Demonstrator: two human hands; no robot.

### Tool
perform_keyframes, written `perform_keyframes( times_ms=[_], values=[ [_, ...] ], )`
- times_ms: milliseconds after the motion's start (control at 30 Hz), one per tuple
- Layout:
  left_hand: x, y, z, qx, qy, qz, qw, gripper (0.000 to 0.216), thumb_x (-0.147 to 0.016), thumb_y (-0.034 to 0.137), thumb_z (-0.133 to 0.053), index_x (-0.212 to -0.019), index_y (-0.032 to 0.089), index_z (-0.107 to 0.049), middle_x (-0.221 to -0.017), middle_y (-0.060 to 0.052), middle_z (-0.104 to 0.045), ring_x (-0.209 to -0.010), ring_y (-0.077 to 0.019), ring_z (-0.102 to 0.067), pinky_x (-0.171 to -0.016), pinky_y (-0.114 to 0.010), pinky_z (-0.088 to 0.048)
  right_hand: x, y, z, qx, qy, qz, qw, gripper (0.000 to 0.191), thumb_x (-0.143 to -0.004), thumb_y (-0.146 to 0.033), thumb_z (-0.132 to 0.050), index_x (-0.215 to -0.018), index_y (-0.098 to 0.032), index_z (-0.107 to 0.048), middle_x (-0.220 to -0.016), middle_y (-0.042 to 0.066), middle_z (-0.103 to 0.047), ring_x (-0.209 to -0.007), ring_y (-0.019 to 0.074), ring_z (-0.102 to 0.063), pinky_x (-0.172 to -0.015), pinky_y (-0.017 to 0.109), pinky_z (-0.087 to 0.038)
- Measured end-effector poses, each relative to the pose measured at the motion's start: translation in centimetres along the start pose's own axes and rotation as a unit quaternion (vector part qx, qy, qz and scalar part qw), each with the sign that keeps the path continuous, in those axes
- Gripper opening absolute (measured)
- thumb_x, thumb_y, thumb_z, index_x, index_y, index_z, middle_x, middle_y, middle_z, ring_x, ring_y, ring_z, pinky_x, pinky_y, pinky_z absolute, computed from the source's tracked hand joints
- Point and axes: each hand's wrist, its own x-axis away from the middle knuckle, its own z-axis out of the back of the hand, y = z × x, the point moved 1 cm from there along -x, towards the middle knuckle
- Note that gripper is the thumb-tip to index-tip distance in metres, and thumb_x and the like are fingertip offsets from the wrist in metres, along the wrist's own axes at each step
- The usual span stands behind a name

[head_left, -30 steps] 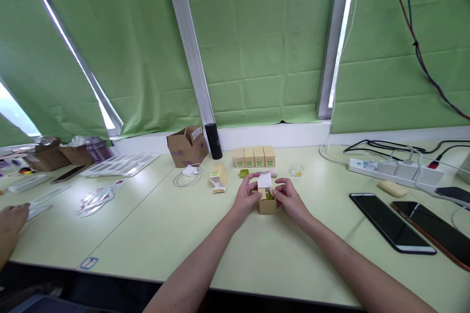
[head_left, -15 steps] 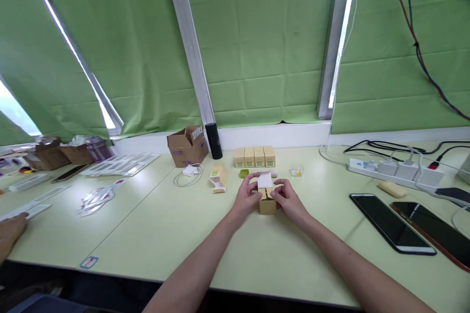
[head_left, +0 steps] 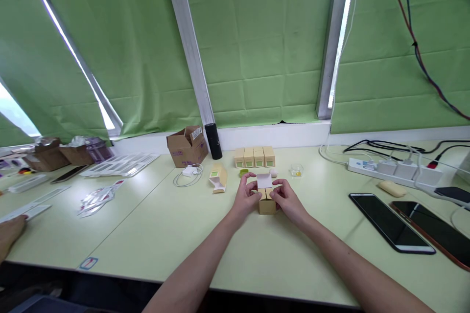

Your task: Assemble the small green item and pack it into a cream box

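A small brown cardboard box [head_left: 267, 206] sits on the table in front of me. Its white-lined lid flap [head_left: 264, 181] stands up at the back, and the two small side flaps lie folded inward over the top. My left hand [head_left: 246, 196] is closed on the box's left side, thumb on the left flap. On the other side, my right hand [head_left: 288, 199] grips the box with its thumb on the right flap. Just behind the box are a green round container [head_left: 243, 172] and a small pale object [head_left: 273, 173], both partly covered. The box's contents are hidden.
A row of several small closed boxes [head_left: 254, 157] stands at the back. An opened box [head_left: 219, 178] lies to the left, a clear dish [head_left: 296, 170] to the right. Phones [head_left: 391, 222] and a power strip [head_left: 394, 170] lie farther right. Another person's hand [head_left: 12, 234] is at far left.
The side flaps lie flatter, and the gap between them looks narrower. The lid flap leans slightly differently. Both hands stay almost in place on the box.
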Motion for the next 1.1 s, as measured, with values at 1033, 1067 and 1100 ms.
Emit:
perform_keyframes(
  times_ms=[1033, 1067, 1100],
  values=[
    [-0.1, -0.1, 0.3, -0.051, 0.016, -0.019, 0.998, 0.025, -0.069, 0.018, -0.077, -0.085, 0.019, -0.057, -0.107, -0.01, -0.073, -0.1, -0.0234, -0.066, -0.085, -0.033, -0.05, 1.0, -2.4, -0.4, 0.037, 0.02, 0.061, 0.997, 0.023, -0.078, -0.038, -0.064, -0.097, -0.027, -0.059, -0.074, -0.004, -0.047, -0.071, 0.0189, -0.048, -0.068, 0.032, -0.041],
    [-0.1, -0.2, 0.3, -0.053, 0.017, -0.019, 0.998, 0.026, -0.069, 0.019, -0.078, -0.085, 0.019, -0.058, -0.106, -0.009, -0.073, -0.099, -0.023, -0.066, -0.084, -0.033, -0.05, 1.0, -2.6, -0.3, 0.033, 0.019, 0.059, 0.998, 0.023, -0.076, -0.037, -0.066, -0.096, -0.027, -0.06, -0.074, -0.004, -0.046, -0.071, 0.0183, -0.048, -0.068, 0.032, -0.041],
    [-0.2, -0.2, 0.3, -0.056, 0.017, -0.019, 0.998, 0.026, -0.069, 0.02, -0.078, -0.084, 0.019, -0.058, -0.106, -0.009, -0.073, -0.097, -0.0226, -0.066, -0.083, -0.033, -0.05, 1.1, -2.9, -0.1, 0.029, 0.014, 0.058, 0.998, 0.024, -0.073, -0.035, -0.067, -0.094, -0.026, -0.061, -0.075, -0.004, -0.045, -0.07, 0.0177, -0.047, -0.068, 0.031, -0.041]
  ],
)
